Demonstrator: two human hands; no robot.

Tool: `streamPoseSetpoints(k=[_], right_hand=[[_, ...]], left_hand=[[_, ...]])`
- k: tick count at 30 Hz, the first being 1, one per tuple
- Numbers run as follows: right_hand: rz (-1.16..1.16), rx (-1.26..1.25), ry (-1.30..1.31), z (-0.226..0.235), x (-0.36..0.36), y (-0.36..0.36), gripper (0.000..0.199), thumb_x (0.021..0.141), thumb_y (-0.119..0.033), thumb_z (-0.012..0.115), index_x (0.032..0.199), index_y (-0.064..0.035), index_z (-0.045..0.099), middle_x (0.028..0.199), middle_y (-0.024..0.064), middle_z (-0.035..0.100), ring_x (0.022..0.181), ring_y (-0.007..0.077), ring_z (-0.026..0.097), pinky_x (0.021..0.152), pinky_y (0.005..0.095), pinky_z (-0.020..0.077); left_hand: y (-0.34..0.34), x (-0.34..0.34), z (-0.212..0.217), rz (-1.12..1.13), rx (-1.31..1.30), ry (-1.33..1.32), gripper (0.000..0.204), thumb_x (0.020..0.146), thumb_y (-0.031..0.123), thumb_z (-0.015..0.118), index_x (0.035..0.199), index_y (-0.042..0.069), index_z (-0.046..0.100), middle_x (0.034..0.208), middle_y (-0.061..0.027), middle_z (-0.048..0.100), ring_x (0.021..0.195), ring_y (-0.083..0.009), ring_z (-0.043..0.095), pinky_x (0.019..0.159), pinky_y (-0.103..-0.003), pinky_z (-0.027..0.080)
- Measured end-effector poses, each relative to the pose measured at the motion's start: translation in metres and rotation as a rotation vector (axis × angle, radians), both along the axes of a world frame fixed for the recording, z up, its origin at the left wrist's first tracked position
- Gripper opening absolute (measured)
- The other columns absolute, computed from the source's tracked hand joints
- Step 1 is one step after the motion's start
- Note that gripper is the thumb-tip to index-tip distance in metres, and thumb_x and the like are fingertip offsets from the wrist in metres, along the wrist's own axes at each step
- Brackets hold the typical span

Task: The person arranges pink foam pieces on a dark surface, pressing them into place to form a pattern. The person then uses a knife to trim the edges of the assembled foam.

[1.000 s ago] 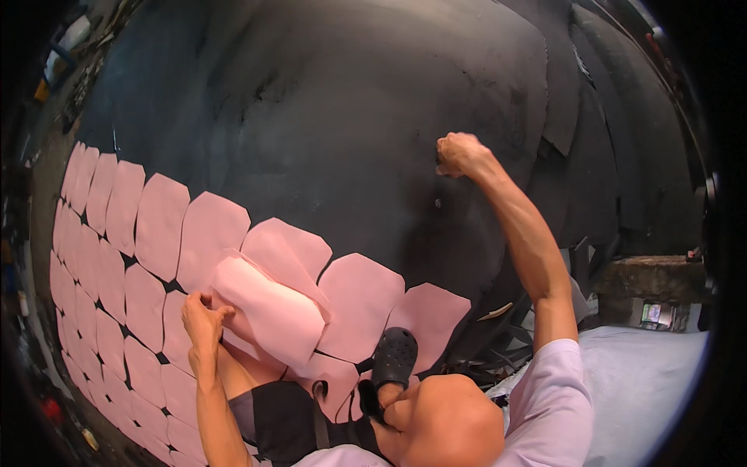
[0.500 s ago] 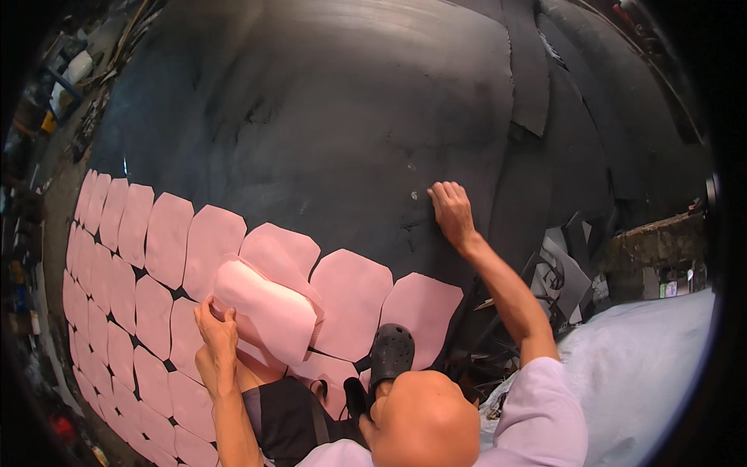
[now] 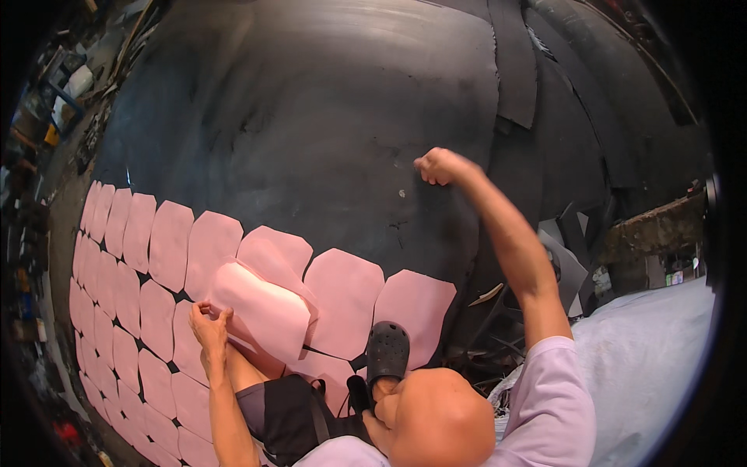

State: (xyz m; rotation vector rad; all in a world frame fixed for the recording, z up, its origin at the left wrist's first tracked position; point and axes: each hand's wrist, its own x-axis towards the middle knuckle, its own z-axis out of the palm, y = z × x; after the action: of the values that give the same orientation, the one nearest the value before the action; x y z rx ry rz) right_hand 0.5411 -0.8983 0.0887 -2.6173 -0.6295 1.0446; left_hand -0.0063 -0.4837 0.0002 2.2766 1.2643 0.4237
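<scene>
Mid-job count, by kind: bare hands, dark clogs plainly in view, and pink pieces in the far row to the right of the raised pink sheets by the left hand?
Bare hands: 2 (left hand, right hand)
Dark clog: 1
Far-row pink pieces right of the raised pink sheets: 2 (inner piece, end piece)
Total: 5
</scene>
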Motion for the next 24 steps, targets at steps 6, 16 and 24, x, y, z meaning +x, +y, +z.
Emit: streamPoseSetpoints(k=[6, 16, 24], right_hand=[[-0.132, 0.368, -0.954, 0.0, -0.028, -0.004, 0.08, 0.119, -0.062, 0.037, 0.169, 0.0003, 0.043, 0.173, 0.0243, 0.043, 0.165, 0.0396, 0.035, 0.134, 0.0608, 0.0257], [-0.519, 0.986, 0.178, 0.018, 0.013, -0.06, 0.093, 0.118, -0.066, 0.034, 0.18, -0.0007, 0.012, 0.189, 0.019, 0.013, 0.174, 0.0347, 0.017, 0.141, 0.0494, 0.0147], [-0.781, 1.819, 0.702, 0.031, -0.023, -0.096, 0.09, 0.118, -0.068, 0.027, 0.178, -0.0015, 0.024, 0.186, 0.0187, 0.024, 0.173, 0.0345, 0.02, 0.141, 0.0504, 0.0172]], left_hand=[[0.008, 0.006, 0.003, -0.017, -0.105, 0.023, 0.06, 0.066, 0.017, 0.102, 0.111, 0.0, 0.066, 0.108, -0.0153, 0.069, 0.104, -0.0347, 0.065, 0.096, -0.047, 0.053], [0.006, 0.01, -0.009, -0.008, -0.135, -0.011, 0.059, 0.066, 0.015, 0.102, 0.11, 0.001, 0.065, 0.105, -0.013, 0.065, 0.1, -0.031, 0.063, 0.093, -0.044, 0.054], [0.005, 0.011, -0.01, -0.033, -0.152, -0.02, 0.056, 0.067, 0.018, 0.101, 0.105, 0.0, 0.064, 0.102, -0.0157, 0.064, 0.099, -0.0353, 0.062, 0.091, -0.048, 0.053]])
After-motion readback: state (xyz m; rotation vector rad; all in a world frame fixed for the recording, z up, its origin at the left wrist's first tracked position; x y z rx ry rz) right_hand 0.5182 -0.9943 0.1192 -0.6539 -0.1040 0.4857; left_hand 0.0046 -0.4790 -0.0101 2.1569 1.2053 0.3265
